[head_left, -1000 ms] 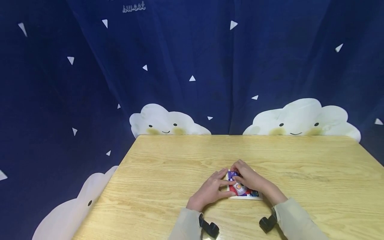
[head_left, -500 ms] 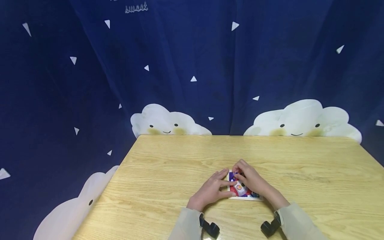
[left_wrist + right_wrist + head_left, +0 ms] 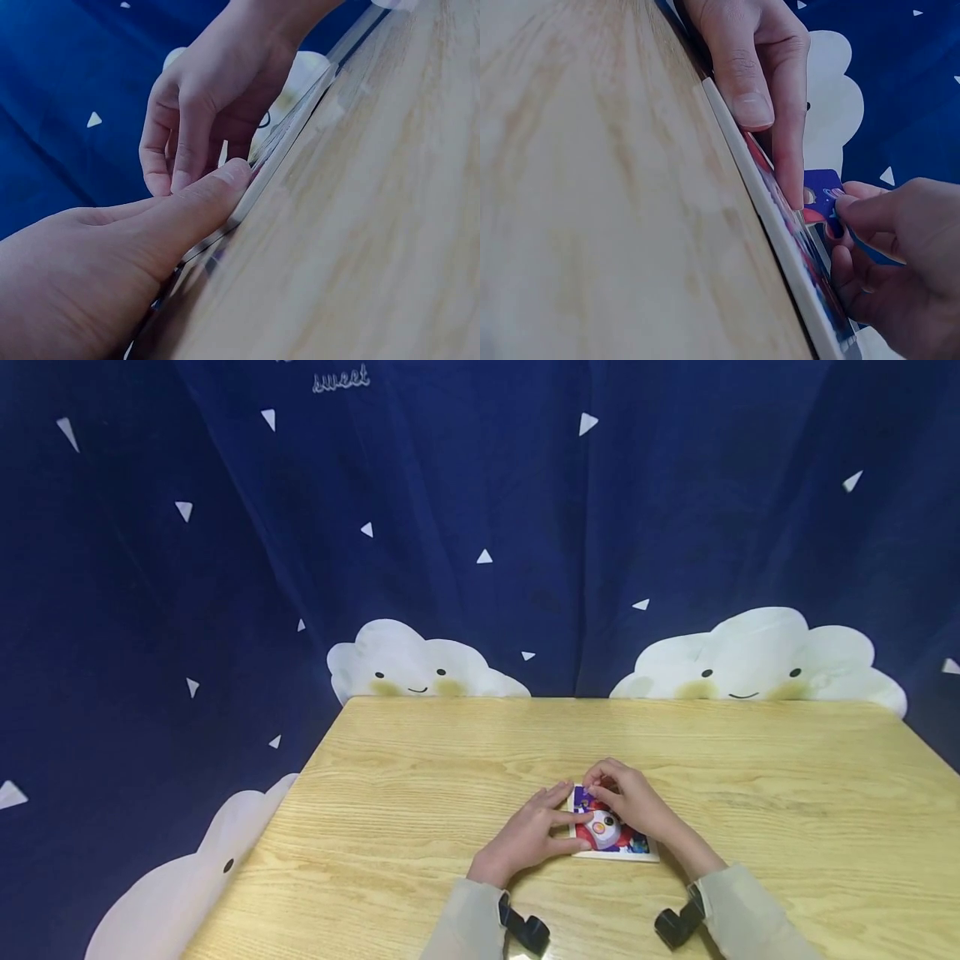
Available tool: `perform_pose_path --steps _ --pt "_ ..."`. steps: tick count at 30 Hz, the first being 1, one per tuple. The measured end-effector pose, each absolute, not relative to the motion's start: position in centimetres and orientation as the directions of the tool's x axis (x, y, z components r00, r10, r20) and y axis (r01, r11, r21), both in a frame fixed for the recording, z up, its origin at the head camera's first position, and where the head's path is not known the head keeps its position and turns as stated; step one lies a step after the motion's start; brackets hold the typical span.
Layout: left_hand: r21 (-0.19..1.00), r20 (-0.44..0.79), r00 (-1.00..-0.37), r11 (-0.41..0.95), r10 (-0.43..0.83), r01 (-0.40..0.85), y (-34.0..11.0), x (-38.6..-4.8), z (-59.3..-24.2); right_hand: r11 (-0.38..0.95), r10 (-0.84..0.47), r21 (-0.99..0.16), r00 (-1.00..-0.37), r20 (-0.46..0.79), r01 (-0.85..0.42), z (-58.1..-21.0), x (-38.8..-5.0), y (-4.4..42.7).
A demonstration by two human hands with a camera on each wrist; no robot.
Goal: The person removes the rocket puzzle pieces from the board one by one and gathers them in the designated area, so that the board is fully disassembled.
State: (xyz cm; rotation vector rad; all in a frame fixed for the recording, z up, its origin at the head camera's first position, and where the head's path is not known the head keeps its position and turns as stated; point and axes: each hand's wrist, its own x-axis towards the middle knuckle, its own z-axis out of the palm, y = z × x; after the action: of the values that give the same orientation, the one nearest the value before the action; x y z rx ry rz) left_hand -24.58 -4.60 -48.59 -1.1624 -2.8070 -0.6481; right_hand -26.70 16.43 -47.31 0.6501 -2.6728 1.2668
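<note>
Picture board [image 3: 618, 857] under my left hand [image 3: 521, 837], purple jigsaw piece [image 3: 823, 190] in my right hand [image 3: 633, 800]

Item one: picture board, small, pale-rimmed, lying flat on the wooden table [image 3: 420, 777], directly before me. Printed surface in purple, red and dark blue, with a rounded white figure near the middle.

Item two: purple jigsaw piece, with a notch in its outline. I pinch it between thumb and fingers of my right hand, which is drawn nearly together, at the far left part of the board. In the right wrist view the piece stands tilted, just beside my left index fingertip; whether its lower edge touches the board I cannot tell.

Item three: my left hand, fingers extended and spread, pinching nothing. It rests along the board's left side, thumb and index finger reaching over the printed surface.

Accessories: two light sleeves, left [image 3: 467, 922] and right [image 3: 750, 917]; a black fitting at each wrist, left [image 3: 525, 931] and right [image 3: 678, 924].

Surroundings: dark blue curtain [image 3: 465, 468] behind the table, printed with white triangles and smiling clouds, left [image 3: 420, 664] and right [image 3: 757, 656].
</note>
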Motion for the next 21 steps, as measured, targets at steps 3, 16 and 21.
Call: perform_pose_path --steps 3,16,21 --pt "0.363 0.186 -0.722 0.636 0.667 0.681 -4.57 -24.57 -48.56 0.555 -0.333 -0.721 -0.905 0.265 -0.415 -47.22 -26.73 16.49" --pt "0.380 0.157 -0.731 0.642 0.665 0.666 -4.59 -24.43 -48.24 0.544 -0.314 -0.746 -0.917 0.244 -0.385 -47.44 -26.91 17.03" --pt "0.367 0.177 -0.722 0.636 0.669 0.679 -4.64 -24.50 -48.30 0.541 -0.310 -0.748 -0.918 0.248 -0.385 -47.52 -26.85 17.40"
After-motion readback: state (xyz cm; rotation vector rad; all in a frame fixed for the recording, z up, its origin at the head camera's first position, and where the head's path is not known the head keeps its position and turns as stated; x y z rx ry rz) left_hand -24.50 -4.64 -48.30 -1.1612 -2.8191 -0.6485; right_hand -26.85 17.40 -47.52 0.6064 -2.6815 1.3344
